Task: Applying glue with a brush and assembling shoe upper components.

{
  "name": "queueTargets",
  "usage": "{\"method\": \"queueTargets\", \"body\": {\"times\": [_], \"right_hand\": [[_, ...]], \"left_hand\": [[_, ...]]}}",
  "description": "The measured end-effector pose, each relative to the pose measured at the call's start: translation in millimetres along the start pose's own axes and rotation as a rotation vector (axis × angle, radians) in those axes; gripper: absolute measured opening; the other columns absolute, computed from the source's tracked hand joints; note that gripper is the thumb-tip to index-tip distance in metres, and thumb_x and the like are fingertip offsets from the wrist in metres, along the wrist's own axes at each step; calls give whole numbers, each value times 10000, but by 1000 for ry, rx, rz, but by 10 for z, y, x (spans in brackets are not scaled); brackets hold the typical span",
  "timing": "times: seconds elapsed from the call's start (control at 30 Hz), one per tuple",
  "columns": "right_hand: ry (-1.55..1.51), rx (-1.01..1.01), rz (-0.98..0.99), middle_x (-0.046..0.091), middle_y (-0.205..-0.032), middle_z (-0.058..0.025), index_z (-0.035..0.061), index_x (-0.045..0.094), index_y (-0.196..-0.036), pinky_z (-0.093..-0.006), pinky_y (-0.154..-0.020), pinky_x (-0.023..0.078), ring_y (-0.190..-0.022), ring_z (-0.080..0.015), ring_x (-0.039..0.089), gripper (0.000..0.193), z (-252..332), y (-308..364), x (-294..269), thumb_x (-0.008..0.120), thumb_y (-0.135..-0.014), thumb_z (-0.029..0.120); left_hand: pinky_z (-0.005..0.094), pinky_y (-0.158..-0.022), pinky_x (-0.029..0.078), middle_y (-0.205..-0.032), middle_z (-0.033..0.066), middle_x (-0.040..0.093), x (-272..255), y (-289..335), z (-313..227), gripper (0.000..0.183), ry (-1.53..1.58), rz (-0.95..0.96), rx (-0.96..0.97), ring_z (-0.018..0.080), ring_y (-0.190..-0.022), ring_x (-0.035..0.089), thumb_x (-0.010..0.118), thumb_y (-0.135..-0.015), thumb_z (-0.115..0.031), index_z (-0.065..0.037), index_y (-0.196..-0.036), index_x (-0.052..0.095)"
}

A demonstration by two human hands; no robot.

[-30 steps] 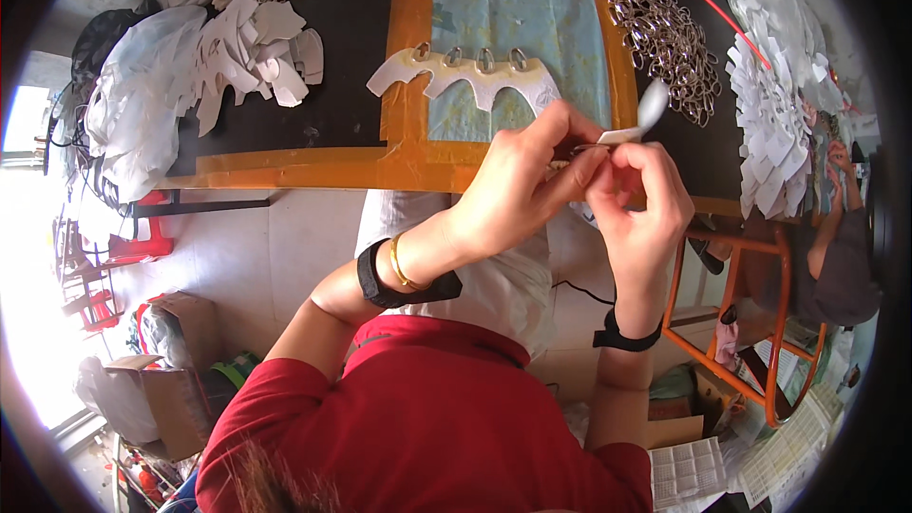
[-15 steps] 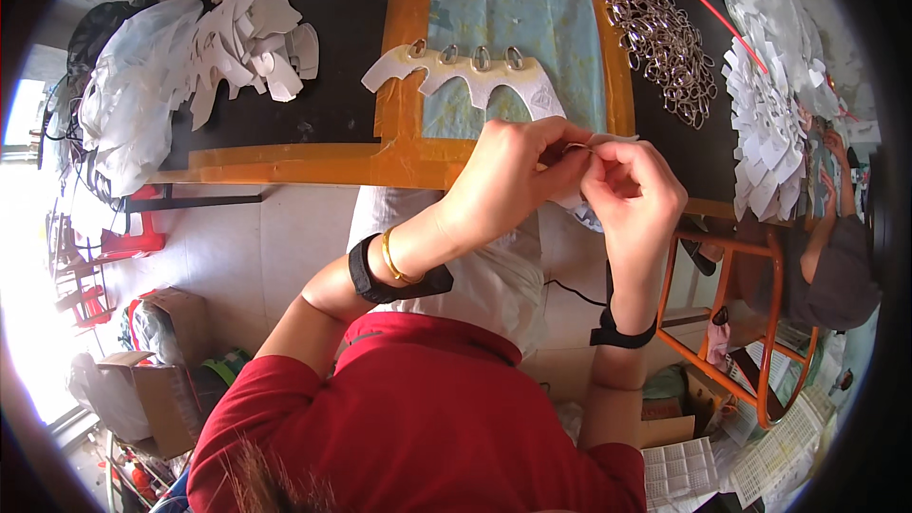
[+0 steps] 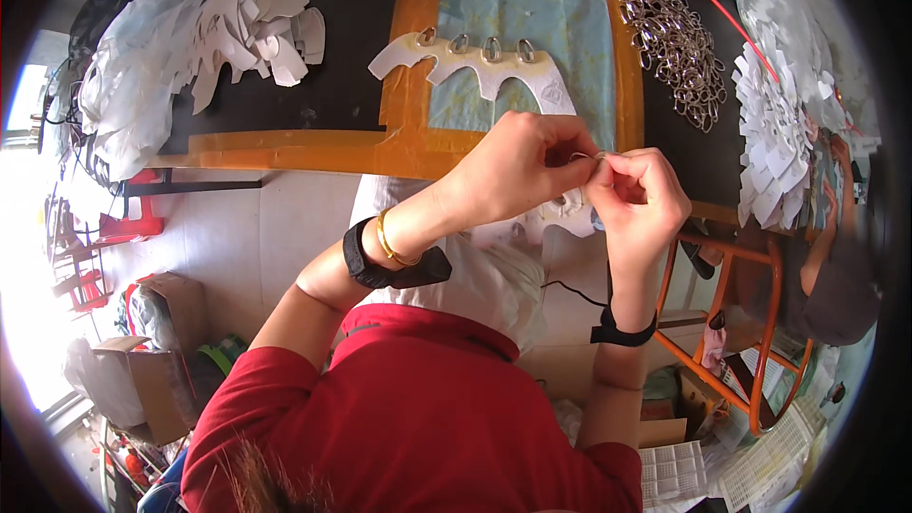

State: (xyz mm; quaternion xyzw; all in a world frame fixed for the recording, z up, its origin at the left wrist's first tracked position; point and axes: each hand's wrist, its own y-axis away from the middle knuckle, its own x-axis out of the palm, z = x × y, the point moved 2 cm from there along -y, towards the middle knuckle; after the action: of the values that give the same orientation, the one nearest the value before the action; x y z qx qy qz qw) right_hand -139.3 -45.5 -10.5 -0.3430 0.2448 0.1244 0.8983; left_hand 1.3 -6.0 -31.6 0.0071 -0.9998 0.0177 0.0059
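My left hand (image 3: 513, 171) and my right hand (image 3: 636, 195) meet in front of my chest, just off the table's near edge. Their fingertips pinch a thin metal ring (image 3: 583, 158) together with a white cut piece (image 3: 560, 220), which hangs below the hands and is mostly hidden by them. On the blue-green mat (image 3: 532, 9) behind the hands lies a white scalloped piece (image 3: 494, 71) with several metal rings threaded on its tabs. Both wrists wear black bands, and the left also has a gold bangle.
A heap of metal rings (image 3: 679, 47) lies right of the mat, with stacked white cut pieces (image 3: 779, 123) beyond it. More white pieces (image 3: 247, 28) are piled at the left. Another person (image 3: 836, 275) sits at the right. Cardboard boxes (image 3: 152, 361) stand on the floor.
A white tab that stuck up from my right fingers is now folded down between both hands. The hands have closed together and sit slightly lower.
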Motion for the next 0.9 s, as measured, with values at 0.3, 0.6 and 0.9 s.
{"method": "queueTargets", "body": {"times": [0.3, 0.6, 0.9], "right_hand": [[14, -30, 96, 577, -701, -62, 8, 560, -763, -218, -475, 466, -555, -121, 573, 190, 30, -29, -86, 648, -636, -102], [10, -27, 78, 532, -675, -45, 9, 538, -736, -202, -477, 401, -555, -87, 491, 150, 79, -175, -171, 623, -667, -93], [-818, 574, 187, 550, -729, -24, -39, 493, -1101, -181, -452, 405, -538, -56, 495, 334, -402, -410, -163, 568, -856, 176]], "left_hand": [[202, -624, 439, -748, 16, 605, 12, 8, -61, 156, -98, 71, -77, 39, -700, 522, 587, -832, -113, 32, -889, 578], [199, -585, 417, -741, -13, 579, 20, -103, -55, 200, 120, 74, -107, 29, -677, 499, 607, -835, -162, 22, -913, 591], [147, -479, 376, -702, -39, 576, -174, -2, 61, 173, 386, -12, -292, 5, -566, 501, 633, -825, -204, -35, -857, 613]]}}
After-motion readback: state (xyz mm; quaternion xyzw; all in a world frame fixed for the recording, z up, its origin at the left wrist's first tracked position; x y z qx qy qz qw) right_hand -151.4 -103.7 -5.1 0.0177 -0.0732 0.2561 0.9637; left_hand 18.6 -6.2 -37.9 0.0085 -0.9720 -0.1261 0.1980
